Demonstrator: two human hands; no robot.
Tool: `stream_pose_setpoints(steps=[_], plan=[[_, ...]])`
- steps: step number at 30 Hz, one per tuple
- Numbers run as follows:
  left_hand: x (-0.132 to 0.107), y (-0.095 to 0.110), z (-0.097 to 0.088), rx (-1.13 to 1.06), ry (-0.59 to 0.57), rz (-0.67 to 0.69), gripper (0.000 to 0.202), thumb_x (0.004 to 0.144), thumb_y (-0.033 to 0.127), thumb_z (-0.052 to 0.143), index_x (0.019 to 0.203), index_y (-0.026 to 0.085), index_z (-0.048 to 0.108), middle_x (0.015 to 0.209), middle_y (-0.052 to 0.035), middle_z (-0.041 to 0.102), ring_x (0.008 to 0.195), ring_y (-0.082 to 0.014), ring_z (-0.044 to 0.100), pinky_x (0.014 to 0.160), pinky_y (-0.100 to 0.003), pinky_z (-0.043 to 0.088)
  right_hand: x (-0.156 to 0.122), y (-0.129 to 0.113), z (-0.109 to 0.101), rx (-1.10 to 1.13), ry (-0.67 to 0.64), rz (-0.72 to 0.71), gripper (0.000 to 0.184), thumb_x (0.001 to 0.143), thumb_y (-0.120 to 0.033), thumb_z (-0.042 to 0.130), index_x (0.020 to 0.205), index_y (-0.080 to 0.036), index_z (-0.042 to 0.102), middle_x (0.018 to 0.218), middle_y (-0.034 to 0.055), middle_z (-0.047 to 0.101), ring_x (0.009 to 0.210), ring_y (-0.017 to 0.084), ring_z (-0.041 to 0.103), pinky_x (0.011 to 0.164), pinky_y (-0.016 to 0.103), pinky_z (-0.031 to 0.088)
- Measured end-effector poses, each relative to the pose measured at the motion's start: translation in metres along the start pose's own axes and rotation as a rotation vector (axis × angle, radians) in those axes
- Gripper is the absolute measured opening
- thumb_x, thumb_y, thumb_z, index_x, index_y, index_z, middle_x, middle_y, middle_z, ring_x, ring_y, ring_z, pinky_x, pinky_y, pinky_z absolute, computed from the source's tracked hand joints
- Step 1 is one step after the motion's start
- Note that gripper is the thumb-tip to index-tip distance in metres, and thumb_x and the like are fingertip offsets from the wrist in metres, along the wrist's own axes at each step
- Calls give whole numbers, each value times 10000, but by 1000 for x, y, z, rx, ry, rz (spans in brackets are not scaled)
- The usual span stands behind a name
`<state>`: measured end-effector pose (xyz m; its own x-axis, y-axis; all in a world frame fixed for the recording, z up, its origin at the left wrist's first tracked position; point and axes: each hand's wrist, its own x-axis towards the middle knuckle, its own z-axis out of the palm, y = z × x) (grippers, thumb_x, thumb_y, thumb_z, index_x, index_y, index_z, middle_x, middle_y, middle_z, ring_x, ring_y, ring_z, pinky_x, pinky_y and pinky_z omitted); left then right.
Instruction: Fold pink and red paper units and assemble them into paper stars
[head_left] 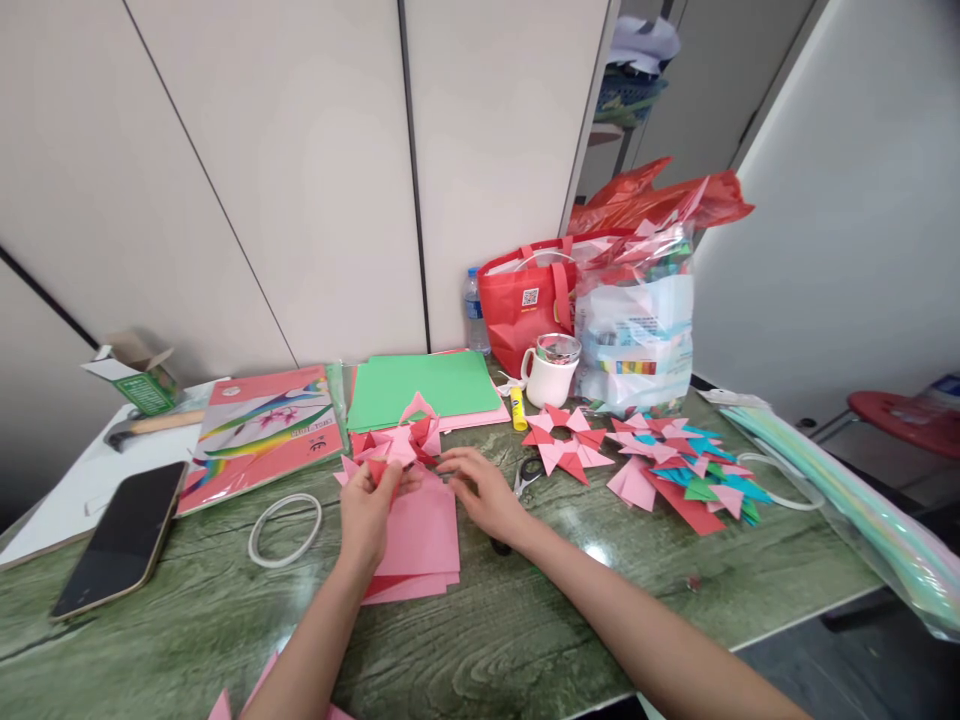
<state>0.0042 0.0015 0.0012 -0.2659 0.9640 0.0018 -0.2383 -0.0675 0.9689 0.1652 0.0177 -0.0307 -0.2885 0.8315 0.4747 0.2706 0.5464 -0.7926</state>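
Observation:
My left hand (369, 508) is closed in a pinch on a small folded pink-and-red paper piece (379, 468), held just above a stack of pink paper sheets (421, 540). My right hand (480, 488) lies beside it with fingers stretched flat on the pink sheets, holding nothing. Just beyond both hands sits a cluster of folded pink and red paper shapes (405, 437). Black-handled scissors (529, 475) lie right of my right hand.
On the green table (525, 620) lie a phone (124, 540), a white tape ring (285, 530), a paper pack (262, 430), green sheets (424, 388), a glue stick (517, 408), a white mug (551, 372), folded pinwheels (660, 465), a red bag (525, 300) and a plastic bag (637, 340).

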Motion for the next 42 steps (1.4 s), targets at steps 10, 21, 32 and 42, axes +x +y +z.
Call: stream_pose_setpoints(steps=[10,21,32,42], plan=[[2,6,2,-131,193,89,224,673,230,641,843,163,511,680,-10,684,583,-157,664,644,-333,536,4,10,13,-381,-246,-48,506,776,-18,411,1256,-164,483,1334,112,456,1154,249,399,962,428,367],[-2,5,2,-95,-61,72,258,659,280,680,876,141,661,808,-49,708,685,-179,658,647,-304,518,12,3,-7,632,236,384,208,665,-332,686,782,-182,601,730,14,646,687,156,613,621,287,529],[-8,6,3,-8,-272,-49,283,717,302,658,949,141,666,865,-73,705,634,-157,644,516,-239,481,8,-10,-6,726,74,378,305,670,-402,676,883,-191,622,817,8,640,662,121,604,531,221,516],[-9,1,6,36,-239,11,239,678,329,686,838,152,692,756,-44,693,663,-174,646,639,-289,513,5,-18,2,596,46,279,202,778,-381,550,829,-204,635,829,13,667,713,153,652,706,320,551]])
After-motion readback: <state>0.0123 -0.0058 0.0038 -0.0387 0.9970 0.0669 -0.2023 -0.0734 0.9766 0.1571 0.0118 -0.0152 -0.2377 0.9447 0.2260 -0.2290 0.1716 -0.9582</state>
